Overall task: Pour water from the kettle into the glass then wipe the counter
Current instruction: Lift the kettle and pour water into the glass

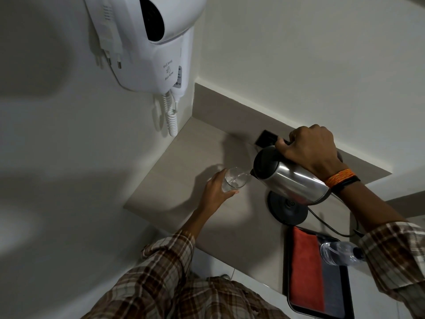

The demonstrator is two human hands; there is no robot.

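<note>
I see the orange cloth [305, 270] on the tray [290, 302] nearest me, untouched. My left hand [216, 192] clasps the glass [235, 179]; beyond, my right hand [308, 150] grips the tilted kettle [289, 178], pouring. Step 1 runs; next I should level the kettle before overflow.

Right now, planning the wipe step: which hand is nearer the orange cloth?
Right. The right hand grips the kettle above the orange cloth; the left hand holds the glass farther left.
</note>
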